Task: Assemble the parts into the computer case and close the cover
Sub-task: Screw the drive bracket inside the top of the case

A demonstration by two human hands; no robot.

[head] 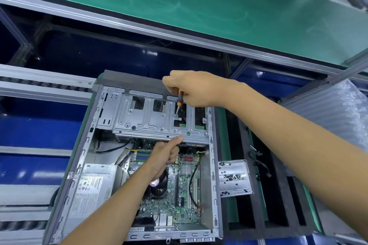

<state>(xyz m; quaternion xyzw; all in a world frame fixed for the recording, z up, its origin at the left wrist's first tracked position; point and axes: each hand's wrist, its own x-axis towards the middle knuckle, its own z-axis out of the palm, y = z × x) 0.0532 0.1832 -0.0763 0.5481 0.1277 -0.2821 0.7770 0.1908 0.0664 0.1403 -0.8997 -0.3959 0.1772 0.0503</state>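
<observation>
My right hand grips the screwdriver, tip on a screw in the drive cage of the open computer case; my left hand, fingers curled, thumbs the cage's edge to steady it

Right hand fisted, fingers curled; left hand thumb extended.

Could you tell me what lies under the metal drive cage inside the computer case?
Through the drive cage's cutouts only dark gaps and green board edges show. Below its front lip, cables and the motherboard run underneath; the cage and left hand cover the rest.
</observation>
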